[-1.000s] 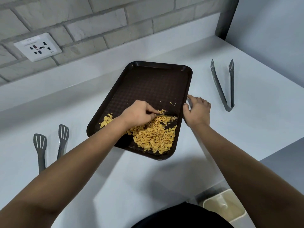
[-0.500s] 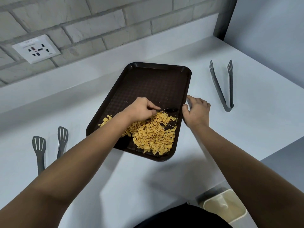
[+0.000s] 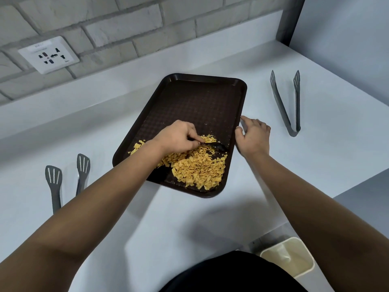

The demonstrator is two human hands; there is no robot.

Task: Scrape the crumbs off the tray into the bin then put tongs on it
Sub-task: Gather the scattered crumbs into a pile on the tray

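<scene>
A pale grey counter point(image 3: 210, 218) runs below a wall of grey brick point(image 3: 126, 26), which carries a white socket plate point(image 3: 48, 54). On the counter lies a dark brown tray point(image 3: 195, 102), set at an angle, its far half bare and its near half covered by a heap of yellow crumbs point(image 3: 197, 167). My left hand point(image 3: 179, 138) rests over the heap, its fingers curled round a small dark scraper point(image 3: 216, 146), whose blade lies among the crumbs near the tray's right rim. My right hand point(image 3: 253, 135) sits at that right rim, thumb and fingertips touching the edge, fingers loosely bent rather than clenched. A pair of grey tongs point(image 3: 287, 102) lies on the counter to the right of the tray, apart from it, arms spread. A second pair of slotted tongs point(image 3: 67, 178) lies to the left, partly hidden by my left forearm. The cream bin point(image 3: 288, 256) stands on the floor below the counter's near edge, at lower right.
</scene>
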